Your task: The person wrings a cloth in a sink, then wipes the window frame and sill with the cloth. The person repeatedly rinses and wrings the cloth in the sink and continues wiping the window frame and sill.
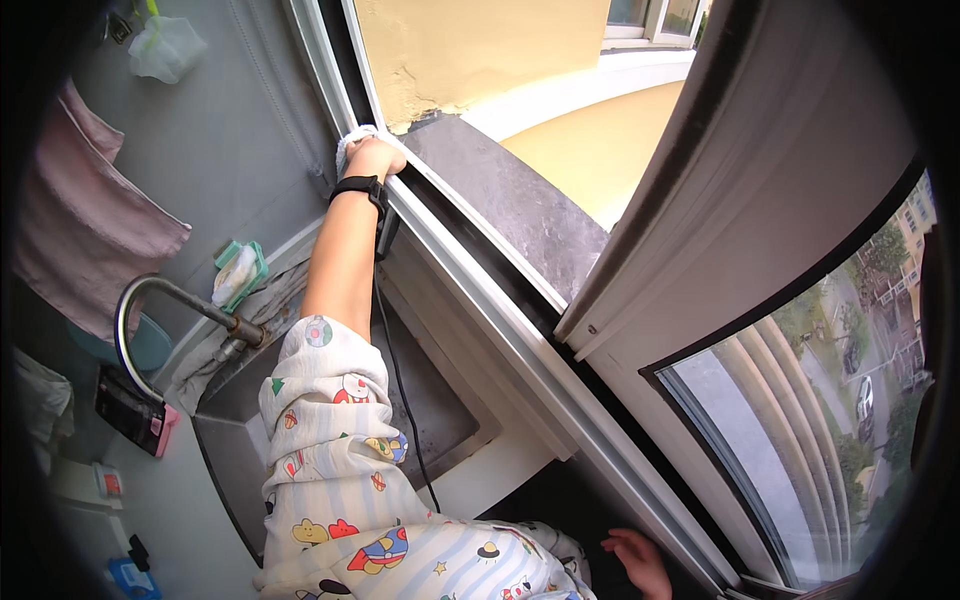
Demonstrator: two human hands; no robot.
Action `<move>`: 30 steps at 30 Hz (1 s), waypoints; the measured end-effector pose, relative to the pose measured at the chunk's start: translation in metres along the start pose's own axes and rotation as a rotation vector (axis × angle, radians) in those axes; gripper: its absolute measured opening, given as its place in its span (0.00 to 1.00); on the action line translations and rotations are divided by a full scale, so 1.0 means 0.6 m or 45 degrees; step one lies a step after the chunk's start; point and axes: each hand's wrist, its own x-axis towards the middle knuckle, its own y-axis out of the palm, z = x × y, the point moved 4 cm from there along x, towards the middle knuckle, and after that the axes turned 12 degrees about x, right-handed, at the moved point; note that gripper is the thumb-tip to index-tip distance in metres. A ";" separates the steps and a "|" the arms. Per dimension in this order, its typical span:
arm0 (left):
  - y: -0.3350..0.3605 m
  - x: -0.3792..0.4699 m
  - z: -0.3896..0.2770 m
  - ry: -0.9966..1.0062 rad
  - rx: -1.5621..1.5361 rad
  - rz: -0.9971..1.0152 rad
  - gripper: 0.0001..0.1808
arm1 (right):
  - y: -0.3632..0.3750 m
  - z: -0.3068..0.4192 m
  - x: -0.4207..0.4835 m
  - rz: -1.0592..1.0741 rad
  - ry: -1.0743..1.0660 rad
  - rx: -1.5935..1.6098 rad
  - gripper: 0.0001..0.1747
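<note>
My left hand (369, 155), with a black band on the wrist, is pressed around the white frame of an open window near its upper left corner. It grips a white cloth (349, 139), bunched against the frame. My right hand (641, 559) hangs low at the bottom right, beside the lower part of the window frame (517, 322); its fingers are slightly apart and nothing shows in them. My left arm reaches over a metal sink (427, 382), in a white patterned sleeve. The fingertips of my left hand are partly hidden.
A curved metal faucet (139, 300) stands left of the sink, near a green soap dish (259, 274). A pink towel (97, 225) hangs at the left. A black cable (401, 375) crosses the sink. A stone ledge (510, 195) lies outside; a window sash (675, 225) rises at the right.
</note>
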 end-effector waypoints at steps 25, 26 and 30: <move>0.027 0.074 -0.012 0.096 0.387 -0.064 0.30 | -0.017 -0.010 -0.012 0.007 0.036 0.008 0.19; 0.019 0.062 -0.013 0.108 0.383 -0.070 0.29 | -0.017 -0.010 -0.013 0.011 0.035 0.018 0.19; 0.002 0.021 -0.013 0.143 0.385 -0.092 0.26 | -0.011 -0.006 -0.010 0.043 0.002 -0.001 0.18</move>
